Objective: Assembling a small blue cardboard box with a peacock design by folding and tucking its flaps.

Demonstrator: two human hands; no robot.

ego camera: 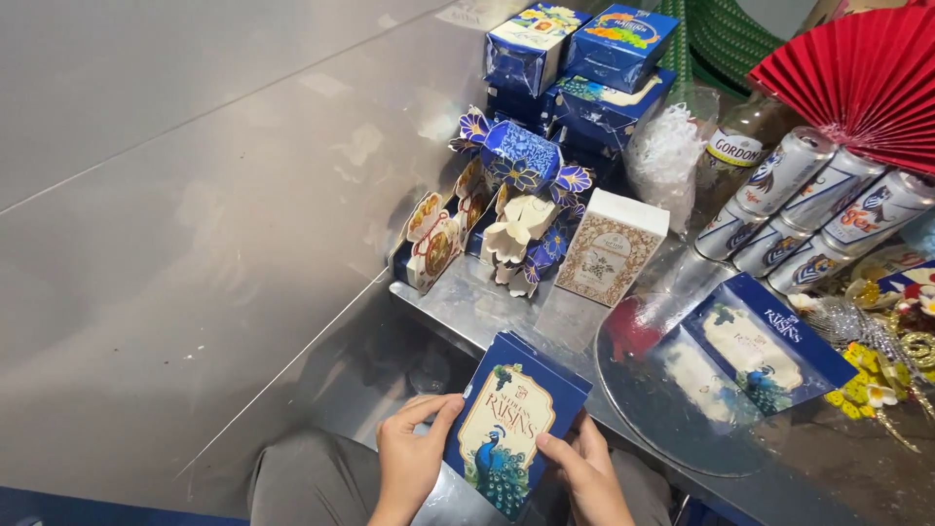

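Both hands, left hand (411,458) and right hand (589,468), grasp a flat blue peacock-printed cardboard box (511,433), seemingly unfolded yet; finished blue boxes (575,58) stacked far on the table (487,312).

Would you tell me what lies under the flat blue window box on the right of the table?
The blue window box lies on a round mirrored tray, which rests on the steel table. The tray surface beneath the box is covered, so nothing there can be seen.

A shiny metal table (467,302) carries blue boxes (575,58), a cream box (611,246), cans (808,209), a red fan (862,78) — and a flat blue carton (765,341).
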